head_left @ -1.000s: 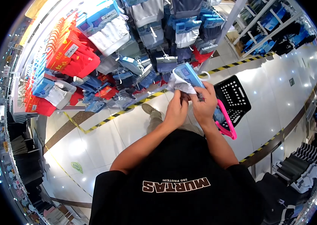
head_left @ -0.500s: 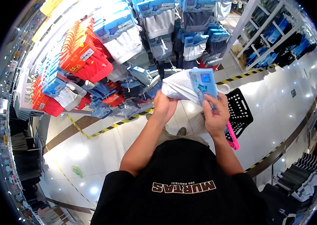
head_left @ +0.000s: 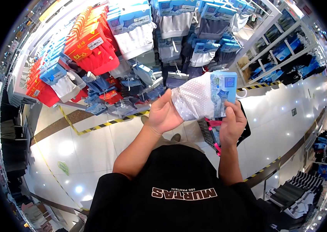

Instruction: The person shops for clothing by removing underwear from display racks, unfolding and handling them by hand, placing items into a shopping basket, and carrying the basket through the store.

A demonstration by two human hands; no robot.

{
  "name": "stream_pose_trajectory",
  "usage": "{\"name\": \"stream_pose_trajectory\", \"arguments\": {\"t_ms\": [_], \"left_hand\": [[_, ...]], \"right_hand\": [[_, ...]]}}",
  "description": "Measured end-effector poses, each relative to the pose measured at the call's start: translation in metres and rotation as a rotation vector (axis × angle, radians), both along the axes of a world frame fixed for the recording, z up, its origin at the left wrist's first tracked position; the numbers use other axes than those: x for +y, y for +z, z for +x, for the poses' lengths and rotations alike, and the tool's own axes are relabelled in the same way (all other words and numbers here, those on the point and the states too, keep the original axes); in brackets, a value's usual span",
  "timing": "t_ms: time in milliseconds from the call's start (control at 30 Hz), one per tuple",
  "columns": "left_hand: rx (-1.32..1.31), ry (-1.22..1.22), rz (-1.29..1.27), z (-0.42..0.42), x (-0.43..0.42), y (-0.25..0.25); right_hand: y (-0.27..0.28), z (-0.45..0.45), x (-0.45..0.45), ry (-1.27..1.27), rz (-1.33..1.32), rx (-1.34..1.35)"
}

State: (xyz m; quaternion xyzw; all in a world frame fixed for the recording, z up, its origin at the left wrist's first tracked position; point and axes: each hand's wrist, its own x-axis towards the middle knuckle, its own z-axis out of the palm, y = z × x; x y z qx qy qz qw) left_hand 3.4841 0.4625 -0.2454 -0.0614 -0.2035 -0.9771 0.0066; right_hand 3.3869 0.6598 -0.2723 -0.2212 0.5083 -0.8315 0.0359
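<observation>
A white textured textile item (head_left: 195,97) with a blue card header (head_left: 223,89) and a white hook lies sideways in front of me. My right hand (head_left: 232,120) pinches the lower edge of the card, thumb and fingers pressed on it. My left hand (head_left: 165,114) is at the other end, palm up with the fingers partly hidden behind the white fabric; its thumb stands apart. Similar packs on blue cards (head_left: 134,38) hang on the rack beyond my hands, beside red packs (head_left: 93,48).
A black basket (head_left: 209,133) with pink handle parts is below my right hand. Yellow-black tape (head_left: 111,123) edges the floor under the rack. A white-framed rack (head_left: 277,52) stands at the upper right, folded clothes (head_left: 293,193) at the lower right.
The textile item, earlier bunched between both hands, is now spread out flat and turned to show its card. My left hand has opened at its end. The view has shifted a little.
</observation>
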Motion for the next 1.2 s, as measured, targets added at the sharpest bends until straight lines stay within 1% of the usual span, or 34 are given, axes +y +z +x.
{"name": "stream_pose_trajectory", "arguments": {"t_ms": [100, 167, 267, 367, 667, 767, 867, 967, 1200], "left_hand": [[0.024, -0.031, 0.043, 0.004, 0.001, 0.0], [-0.008, -0.034, 0.035, 0.005, 0.002, 0.001], [0.016, -0.083, 0.075, 0.005, 0.0, -0.005], [-0.035, -0.096, 0.033, 0.009, -0.002, -0.01], [-0.102, 0.021, -0.207, 0.019, 0.005, -0.002], [-0.19, 0.105, -0.304, 0.02, 0.004, -0.002], [-0.216, 0.227, -0.542, 0.016, 0.007, -0.009], [-0.32, 0.287, -0.527, 0.014, 0.004, -0.012], [-0.309, 0.3, -0.415, 0.012, 0.009, -0.012]], "right_hand": [[0.002, -0.001, 0.003, 0.037, -0.045, -0.083], [0.001, -0.003, 0.004, 0.049, -0.081, -0.103], [0.001, -0.005, 0.006, 0.058, -0.096, -0.111], [0.007, -0.003, 0.006, 0.056, -0.097, -0.138], [-0.008, 0.001, -0.003, 0.055, -0.075, -0.193], [-0.015, 0.002, -0.005, 0.055, -0.071, -0.189], [-0.019, 0.003, -0.005, 0.035, -0.06, -0.196], [-0.022, 0.005, -0.005, 0.025, -0.04, -0.206], [-0.018, 0.011, -0.007, 0.046, -0.066, -0.233]]}}
